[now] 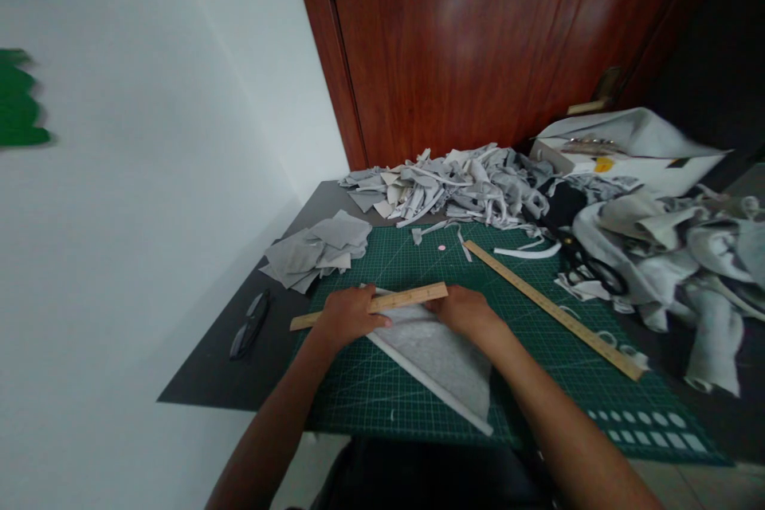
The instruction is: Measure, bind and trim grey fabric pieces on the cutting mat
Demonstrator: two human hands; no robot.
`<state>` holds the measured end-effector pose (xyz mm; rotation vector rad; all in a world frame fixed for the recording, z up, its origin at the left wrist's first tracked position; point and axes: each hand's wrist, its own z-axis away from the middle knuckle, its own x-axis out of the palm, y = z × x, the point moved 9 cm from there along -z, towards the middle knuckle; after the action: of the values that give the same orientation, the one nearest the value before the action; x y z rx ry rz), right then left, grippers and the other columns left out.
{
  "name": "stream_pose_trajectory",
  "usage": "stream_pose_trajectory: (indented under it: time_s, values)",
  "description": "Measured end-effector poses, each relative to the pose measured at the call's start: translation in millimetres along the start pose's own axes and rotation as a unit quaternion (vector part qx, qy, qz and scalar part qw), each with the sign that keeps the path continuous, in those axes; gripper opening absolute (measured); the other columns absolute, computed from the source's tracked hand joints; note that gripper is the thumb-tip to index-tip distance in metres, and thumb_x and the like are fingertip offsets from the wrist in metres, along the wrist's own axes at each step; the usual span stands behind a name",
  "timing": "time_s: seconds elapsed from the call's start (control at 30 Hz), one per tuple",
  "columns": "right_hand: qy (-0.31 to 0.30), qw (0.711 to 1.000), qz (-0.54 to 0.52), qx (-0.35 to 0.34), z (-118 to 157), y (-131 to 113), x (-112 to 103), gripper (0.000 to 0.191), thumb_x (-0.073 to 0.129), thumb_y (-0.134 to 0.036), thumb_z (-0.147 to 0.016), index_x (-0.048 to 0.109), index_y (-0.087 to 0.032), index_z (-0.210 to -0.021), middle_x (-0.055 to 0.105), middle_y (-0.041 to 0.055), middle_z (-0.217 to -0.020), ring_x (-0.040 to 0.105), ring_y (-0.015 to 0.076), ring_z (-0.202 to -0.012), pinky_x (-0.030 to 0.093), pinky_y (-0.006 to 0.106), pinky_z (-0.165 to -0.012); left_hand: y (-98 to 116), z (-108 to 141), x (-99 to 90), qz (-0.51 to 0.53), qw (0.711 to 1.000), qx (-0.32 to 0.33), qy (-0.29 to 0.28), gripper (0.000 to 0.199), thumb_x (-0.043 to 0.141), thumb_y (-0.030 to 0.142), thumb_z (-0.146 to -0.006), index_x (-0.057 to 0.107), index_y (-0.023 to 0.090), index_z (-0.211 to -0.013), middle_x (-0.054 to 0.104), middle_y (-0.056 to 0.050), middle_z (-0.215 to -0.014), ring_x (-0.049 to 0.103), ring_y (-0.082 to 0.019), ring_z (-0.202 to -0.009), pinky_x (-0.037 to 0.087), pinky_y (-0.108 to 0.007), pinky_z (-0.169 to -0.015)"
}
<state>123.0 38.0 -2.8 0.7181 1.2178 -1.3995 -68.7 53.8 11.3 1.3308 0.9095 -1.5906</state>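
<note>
The grey cloth (454, 355) is thin, slightly mottled and roughly triangular, with a pale, thick edge running down its near left side to a corner at lower right. It lies on the green mat in front of the person. Across its far end slants a wooden ruler (412, 297), light and straight, its left end reaching past the cloth.

A white wall (149, 199) fills the left side, and a reddish-brown door (478, 40) stands behind the dark counter (209, 370). On the counter lies the gridded cutting mat (347, 394); beyond it is a heap of grey scraps (472, 183), with a bundle of cloth (651, 255) at right, a stack of grey pieces (319, 247) at left, a second ruler (550, 307), black scissors (589, 263) and dark glasses (249, 327).

Both forearms reach forward. The left hand (347, 315) grasps the ruler from above, thumb on the near side. The right hand (461, 309) bends inward at the ruler's right end; its fingertips are hidden, so I cannot tell whether it grips anything.
</note>
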Motion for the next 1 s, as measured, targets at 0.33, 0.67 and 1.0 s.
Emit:
stream_pose_trajectory:
  time_s: [0.33,0.67,1.0]
  values:
    - [0.022,0.994,-0.061,-0.09,6,-20,-1,0.044,0.071,-0.052,-0.089,0.074,-0.017,-0.116,0.076,0.012,-0.116,0.071,0.0259,-0.103,0.046,0.03,-0.077,33,15,-4.3,-0.019,0.986,0.049,0.16,0.02,0.058,0.034,-0.102,0.066,0.017,-0.108,0.071,-0.01,-0.105,0.065,-0.029,-0.105,0.049,-0.042,-0.093]
    - [0.075,0.994,-0.056,-0.065,-4,-4,-10,0.025,0.057,-0.021,-0.097,0.071,-0.017,-0.117,0.074,0.016,-0.124,0.068,0.0276,-0.115,0.046,0.032,-0.086,30,19,1.5,-0.008,0.985,0.025,0.172,0.029,0.066,0.045,-0.097,0.064,0.02,-0.112,0.071,-0.011,-0.108,0.065,-0.03,-0.108,0.047,-0.042,-0.094]
    - [0.043,0.99,-0.068,-0.116,-10,11,-8,0.029,0.075,-0.031,-0.085,0.07,-0.02,-0.111,0.076,0.0074,-0.111,0.069,0.0206,-0.099,0.043,0.025,-0.073,52,31,10.5,-0.055,0.982,0.116,0.139,0.022,0.057,0.038,-0.104,0.065,0.018,-0.106,0.067,-0.011,-0.104,0.063,-0.028,-0.104,0.046,-0.04,-0.093]
